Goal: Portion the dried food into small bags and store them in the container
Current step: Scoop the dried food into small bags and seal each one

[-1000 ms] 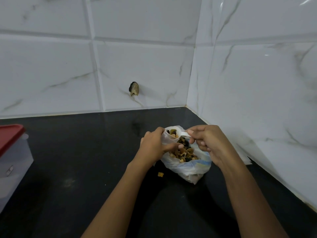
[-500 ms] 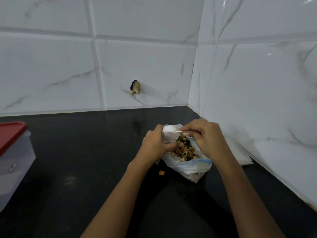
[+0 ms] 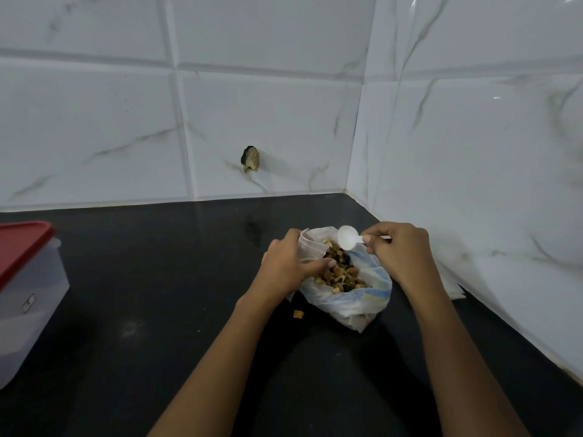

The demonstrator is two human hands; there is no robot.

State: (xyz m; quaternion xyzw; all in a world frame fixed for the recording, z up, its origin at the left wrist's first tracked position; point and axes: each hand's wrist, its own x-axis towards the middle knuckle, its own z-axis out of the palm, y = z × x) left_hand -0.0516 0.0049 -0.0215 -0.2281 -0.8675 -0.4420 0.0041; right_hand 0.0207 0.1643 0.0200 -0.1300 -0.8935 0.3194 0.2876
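Note:
A white plastic bag (image 3: pixel 353 302) with blue print lies open on the black counter near the corner, holding brown and dark dried food (image 3: pixel 342 274). My left hand (image 3: pixel 288 266) grips a small clear bag (image 3: pixel 310 244) at the big bag's left rim. My right hand (image 3: pixel 400 255) pinches the handle of a white plastic spoon (image 3: pixel 347 237). The spoon's bowl hangs empty just above the dried food, turned toward the small bag. One loose piece of food (image 3: pixel 298 314) lies on the counter beside the bag.
A clear storage container with a red lid (image 3: pixel 22 247) stands at the left edge of the black counter (image 3: pixel 157 279). White marble tile walls meet in a corner behind. Flat white bags (image 3: pixel 454 287) lie by the right wall.
The spoon, loaded with food a second ago, tipped over the small bag and has now lifted to the right, empty. My left hand kept its hold.

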